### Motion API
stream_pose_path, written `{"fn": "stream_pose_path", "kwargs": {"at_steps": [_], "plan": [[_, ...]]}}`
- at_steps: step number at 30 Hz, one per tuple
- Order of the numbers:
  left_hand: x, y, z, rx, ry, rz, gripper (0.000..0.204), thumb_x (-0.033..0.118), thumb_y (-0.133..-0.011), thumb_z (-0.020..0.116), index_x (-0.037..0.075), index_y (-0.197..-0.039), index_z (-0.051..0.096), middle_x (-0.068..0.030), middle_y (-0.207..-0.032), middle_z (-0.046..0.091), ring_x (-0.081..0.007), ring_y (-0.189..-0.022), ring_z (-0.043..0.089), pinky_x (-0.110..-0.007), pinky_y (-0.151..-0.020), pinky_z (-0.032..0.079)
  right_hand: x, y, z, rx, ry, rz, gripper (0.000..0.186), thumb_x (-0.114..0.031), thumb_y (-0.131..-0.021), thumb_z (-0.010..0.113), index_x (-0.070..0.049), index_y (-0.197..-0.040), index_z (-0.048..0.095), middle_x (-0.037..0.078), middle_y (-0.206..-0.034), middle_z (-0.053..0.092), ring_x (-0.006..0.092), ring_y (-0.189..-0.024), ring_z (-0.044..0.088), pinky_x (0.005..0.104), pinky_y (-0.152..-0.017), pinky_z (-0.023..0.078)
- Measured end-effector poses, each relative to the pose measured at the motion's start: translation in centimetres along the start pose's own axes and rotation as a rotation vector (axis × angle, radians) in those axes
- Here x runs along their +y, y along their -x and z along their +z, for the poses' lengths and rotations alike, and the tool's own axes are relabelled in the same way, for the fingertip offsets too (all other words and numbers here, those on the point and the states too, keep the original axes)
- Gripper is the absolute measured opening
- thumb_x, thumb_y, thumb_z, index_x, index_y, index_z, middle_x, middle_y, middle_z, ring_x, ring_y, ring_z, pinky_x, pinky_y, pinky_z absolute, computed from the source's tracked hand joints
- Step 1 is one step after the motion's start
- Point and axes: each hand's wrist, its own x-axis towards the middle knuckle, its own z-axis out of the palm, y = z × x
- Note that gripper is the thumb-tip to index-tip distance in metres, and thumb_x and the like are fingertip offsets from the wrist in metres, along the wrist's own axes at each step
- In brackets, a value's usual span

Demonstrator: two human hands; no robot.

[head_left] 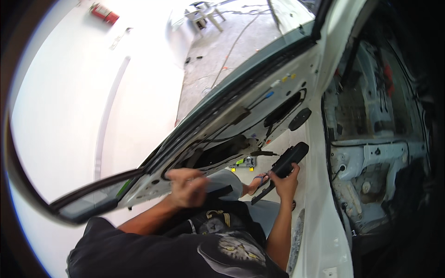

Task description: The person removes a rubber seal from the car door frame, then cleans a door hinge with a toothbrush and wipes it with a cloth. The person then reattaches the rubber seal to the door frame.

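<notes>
My right hand (284, 181) grips a long black plastic part (291, 156) held upright at a slant between the open car door and the body's door opening. My left hand (187, 185) is curled beside the lower part of the white door (174, 156), slightly blurred, and I cannot make out anything in its fingers. The door's inner face is bare metal with black openings, cables, small clips and a black oval piece (300, 119) at its edge. A dark strip (220, 191) lies partly hidden just right of my left hand.
The stripped car body opening (371, 157) stands at my right. Below the door, a green and grey tool (243, 163) rests on the floor by my sandalled foot (256, 184). A white wall at left carries a red extinguisher (104, 14). Chairs (206, 17) and a cable stand beyond.
</notes>
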Motion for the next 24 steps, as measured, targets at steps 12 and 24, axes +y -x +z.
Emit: {"fn": "stream_pose_path", "kwargs": {"at_steps": [12,24], "plan": [[1.8,16.9,-12.3,-0.282,-0.605,-0.493,0.068,0.035,-0.085,0.063,0.003,-0.143,0.051,-0.0119,-0.152,0.046,-0.0288,-0.136,0.045,-0.049,-0.114,0.023,-1.6,-4.0,-1.1,-0.135,-0.123,0.415,0.104,-0.032,-0.073,0.087,-0.007,-0.152,0.025,0.023,-0.142,0.047,0.0363,-0.12,0.056,0.0494,-0.093,0.053],[1.1,14.6,-10.4,-0.141,-0.572,-0.638,0.08,0.026,-0.085,0.062,0.001,-0.154,0.031,-0.0205,-0.16,0.032,-0.0371,-0.145,0.034,-0.055,-0.117,0.021,5.5,-6.6,-1.5,-0.111,0.036,0.353,0.113,-0.049,-0.061,0.09,0.005,-0.144,0.036,0.028,-0.138,0.053,0.0357,-0.127,0.056,0.0389,-0.108,0.044]]}}
